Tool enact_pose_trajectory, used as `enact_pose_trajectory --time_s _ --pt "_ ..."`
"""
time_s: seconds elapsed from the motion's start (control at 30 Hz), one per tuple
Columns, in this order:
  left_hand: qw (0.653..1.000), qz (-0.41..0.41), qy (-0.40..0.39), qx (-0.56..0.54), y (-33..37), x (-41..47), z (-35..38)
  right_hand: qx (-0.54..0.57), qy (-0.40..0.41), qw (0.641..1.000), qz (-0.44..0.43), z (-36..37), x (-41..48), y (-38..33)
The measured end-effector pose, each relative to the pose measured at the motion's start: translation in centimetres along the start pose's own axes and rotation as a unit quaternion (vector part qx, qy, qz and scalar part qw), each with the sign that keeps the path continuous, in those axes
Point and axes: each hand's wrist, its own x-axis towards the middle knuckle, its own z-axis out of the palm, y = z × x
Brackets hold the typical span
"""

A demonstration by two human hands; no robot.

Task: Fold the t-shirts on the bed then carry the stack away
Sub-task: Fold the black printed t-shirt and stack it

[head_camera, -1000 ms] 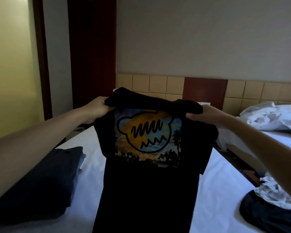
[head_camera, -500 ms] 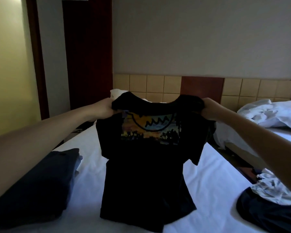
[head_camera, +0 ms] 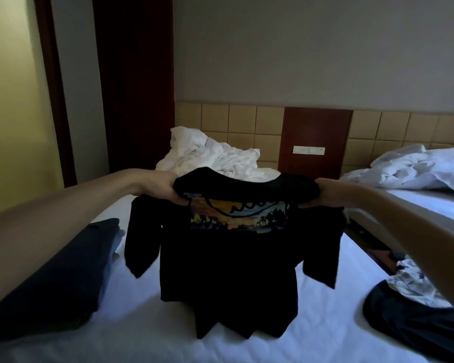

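2 arms outstretched, left hand [head_camera: 165,188] gripping, right hand [head_camera: 331,193] gripping

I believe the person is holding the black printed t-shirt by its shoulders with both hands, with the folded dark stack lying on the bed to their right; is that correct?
Not quite: the folded dark stack lies on the bed to their left, as the head view shows. The left hand and right hand do hold the black printed t-shirt by its shoulders.
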Motion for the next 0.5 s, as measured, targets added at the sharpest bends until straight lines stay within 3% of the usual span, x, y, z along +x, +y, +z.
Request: enact_pose_trajectory --time_s 0.17,0.27,0.37,0.43,0.5 --pt "0.983 -0.066 -0.152 -0.081 -1.8 2.5 1.6 0.079 -0.076 0.994 0.016 1.5 1.7 2.3" --pt "0.984 -0.061 -0.168 0.017 -3.2 5.6 2.9 -0.079 -0.09 0.993 0.018 3.3 4.2 3.5" --pt "0.99 -0.041 -0.06 0.118 -4.4 9.9 4.0 -0.213 0.039 0.976 0.012 4.6 8.1 4.9" --pt "0.984 -0.037 0.059 0.164 -4.2 12.6 3.2 -0.269 0.153 0.95 0.036 3.8 10.1 4.9" --pt "0.953 -0.038 0.209 0.214 -3.2 14.6 0.6 -0.32 0.267 0.909 0.021 1.6 12.5 4.5"
